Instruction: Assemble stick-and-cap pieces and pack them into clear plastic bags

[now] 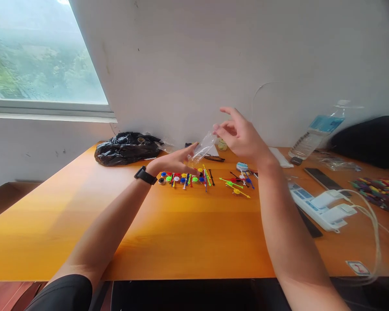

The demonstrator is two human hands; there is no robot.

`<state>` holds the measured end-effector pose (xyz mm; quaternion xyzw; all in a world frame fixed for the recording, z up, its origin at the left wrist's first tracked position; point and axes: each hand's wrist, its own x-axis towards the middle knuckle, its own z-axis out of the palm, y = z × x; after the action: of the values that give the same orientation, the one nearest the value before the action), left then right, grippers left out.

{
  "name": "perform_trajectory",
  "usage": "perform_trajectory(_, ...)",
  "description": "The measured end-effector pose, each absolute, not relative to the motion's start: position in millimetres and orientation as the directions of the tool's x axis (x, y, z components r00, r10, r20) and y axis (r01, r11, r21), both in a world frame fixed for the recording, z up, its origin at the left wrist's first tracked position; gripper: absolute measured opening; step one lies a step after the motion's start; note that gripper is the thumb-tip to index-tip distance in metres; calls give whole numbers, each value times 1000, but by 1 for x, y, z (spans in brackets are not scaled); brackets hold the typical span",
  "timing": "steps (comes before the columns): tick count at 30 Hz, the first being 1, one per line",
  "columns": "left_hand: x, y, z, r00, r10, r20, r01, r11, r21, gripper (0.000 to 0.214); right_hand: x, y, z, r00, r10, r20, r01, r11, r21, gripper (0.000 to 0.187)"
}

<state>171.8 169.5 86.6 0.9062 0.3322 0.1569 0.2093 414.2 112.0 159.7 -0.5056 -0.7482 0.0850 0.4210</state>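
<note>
My left hand (173, 163), with a black watch on the wrist, is stretched over the orange table (84, 224) and its fingers close on the lower end of a small clear plastic bag (203, 148). My right hand (241, 137) is raised above the table and pinches the bag's upper end with thumb and fingers, the index finger lifted. Below the hands lies a row of small coloured plastic pins with round heads (184, 178). A second loose cluster of coloured pins (238, 183) lies to the right of it.
A crumpled black plastic bag (126, 148) lies at the back left by the wall. A white power strip with plugs and cables (324, 206) sits at the right, with a tilted water bottle (314, 136), a dark cloth (369, 140), a phone (319, 178) and a colourful heap (377, 189).
</note>
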Motion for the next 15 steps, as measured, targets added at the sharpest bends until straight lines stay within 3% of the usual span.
perform_trajectory(5,167,165,95,820,568,77,404,-668,625,105,413,113,159,-175,825,538,616,518,-594,40)
perform_trajectory(9,166,166,96,881,474,-1,294,-543,786,104,413,113,160,-241,811,533,610,554,-567,23)
perform_trajectory(15,162,164,98,899,434,-61,258,-410,875,100,415,110,161,-302,778,551,605,603,-520,23)
